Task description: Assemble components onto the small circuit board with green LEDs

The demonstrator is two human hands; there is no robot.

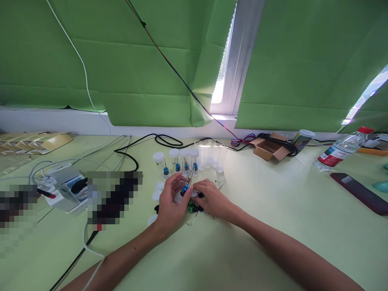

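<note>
My left hand is closed around a small clear plastic tube with a blue-topped part inside; a thin metal stem stands up from it. Beside it, my right hand has its fingers bent together near a whitish round piece; what they grip, if anything, is hidden. Under the hands lies a pile of small green parts, black pieces and bent metal wires. Behind the left hand stand several capped clear tubes with similar blue parts inside. More clear tubes, without blue parts, stand to their right.
White caps lie left of my left hand. A white device with cables sits at left, near blurred dark objects. At the back are a black cable and an open cardboard box; a water bottle and dark phone lie right.
</note>
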